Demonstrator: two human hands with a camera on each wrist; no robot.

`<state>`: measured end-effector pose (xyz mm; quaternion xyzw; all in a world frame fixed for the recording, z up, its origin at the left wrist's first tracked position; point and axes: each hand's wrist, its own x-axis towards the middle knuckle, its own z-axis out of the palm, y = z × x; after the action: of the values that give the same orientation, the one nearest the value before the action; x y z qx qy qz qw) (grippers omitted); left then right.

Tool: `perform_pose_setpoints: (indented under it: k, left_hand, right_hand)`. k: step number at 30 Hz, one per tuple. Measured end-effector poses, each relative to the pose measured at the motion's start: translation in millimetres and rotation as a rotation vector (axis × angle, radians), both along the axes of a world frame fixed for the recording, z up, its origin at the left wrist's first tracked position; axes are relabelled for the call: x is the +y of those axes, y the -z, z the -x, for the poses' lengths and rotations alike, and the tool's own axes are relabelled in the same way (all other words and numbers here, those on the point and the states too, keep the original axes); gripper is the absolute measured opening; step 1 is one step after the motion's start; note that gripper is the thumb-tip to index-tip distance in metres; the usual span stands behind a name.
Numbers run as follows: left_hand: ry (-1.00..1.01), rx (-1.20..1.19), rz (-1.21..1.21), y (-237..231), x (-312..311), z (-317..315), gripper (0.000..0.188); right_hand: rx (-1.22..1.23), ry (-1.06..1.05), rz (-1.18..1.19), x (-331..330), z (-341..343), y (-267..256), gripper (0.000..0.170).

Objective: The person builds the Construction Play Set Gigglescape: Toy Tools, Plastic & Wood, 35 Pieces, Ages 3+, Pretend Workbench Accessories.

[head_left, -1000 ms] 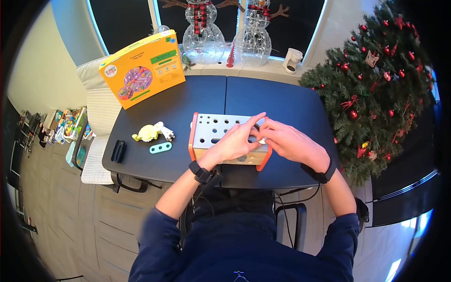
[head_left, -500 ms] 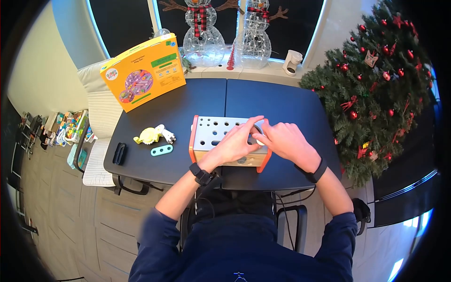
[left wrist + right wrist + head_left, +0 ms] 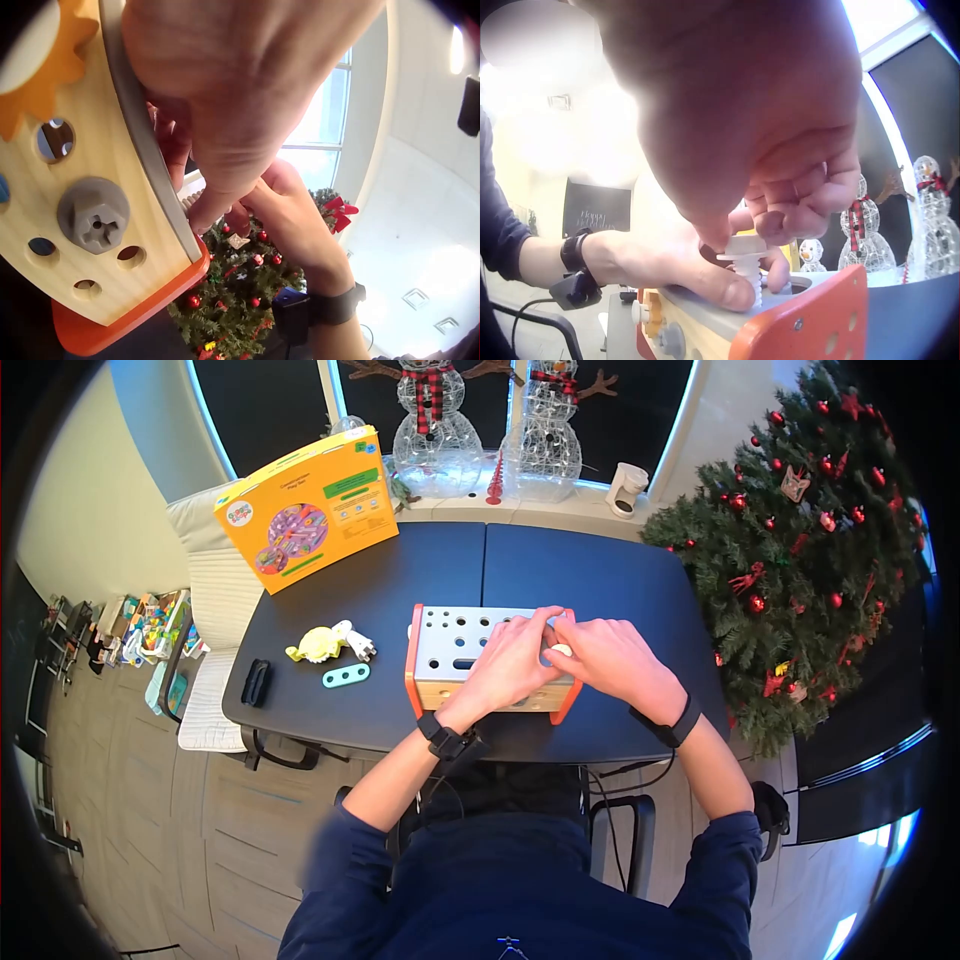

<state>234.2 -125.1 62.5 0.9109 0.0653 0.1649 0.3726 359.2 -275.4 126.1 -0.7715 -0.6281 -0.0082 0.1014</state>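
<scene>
A toy workbench (image 3: pixel 438 645) with a grey top, wooden sides and orange ends stands on the table. At its right end a white plastic screw (image 3: pixel 748 268) is upright over the top, threaded shaft down. My left hand (image 3: pixel 511 663) lies across the bench top, thumb and finger gripping the shaft from both sides. From above, my right hand (image 3: pixel 622 668) pinches the screw head, thumb against it and fingers curled. The shaft's tip is hidden behind the orange end. A grey hex bolt (image 3: pixel 94 215) sits in the front side, near an orange gear (image 3: pixel 56 71).
Left on the dark table (image 3: pixel 420 560) lie a yellow-and-white toy (image 3: pixel 322 643), a teal strip with holes (image 3: pixel 346 676) and a black object (image 3: pixel 256 683). A yellow box (image 3: pixel 305 510) stands at the back left. A decorated tree (image 3: pixel 790 560) rises at the right.
The right hand has turned and re-gripped at the screw head, its fingers curling differently. The left hand has shifted slightly right, closer to the screw. The bench stays in place.
</scene>
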Motion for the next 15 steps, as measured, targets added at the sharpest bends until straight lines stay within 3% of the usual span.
perform_pose_setpoints:
  k: [4,7,10,13,15]
  left_hand:
    - [0.077,0.002,0.091,-1,4,2,0.079]
    - [0.147,-0.007,0.134,4,12,1,0.077]
    - [0.169,0.016,0.156,3,14,2,0.077]
    - [0.169,-0.017,0.108,5,12,2,0.079]
    - [0.152,0.04,0.116,-5,10,4,0.084]
  right_hand:
    - [-0.112,0.072,0.047,3,1,7,0.032]
    - [-0.111,0.166,0.289,5,6,-6,0.035]
    - [0.0,0.029,-0.065,-10,4,-8,0.034]
    - [0.281,-0.209,-0.082,-19,-6,-4,0.026]
    - [0.237,-0.19,-0.076,-17,-8,-1,0.023]
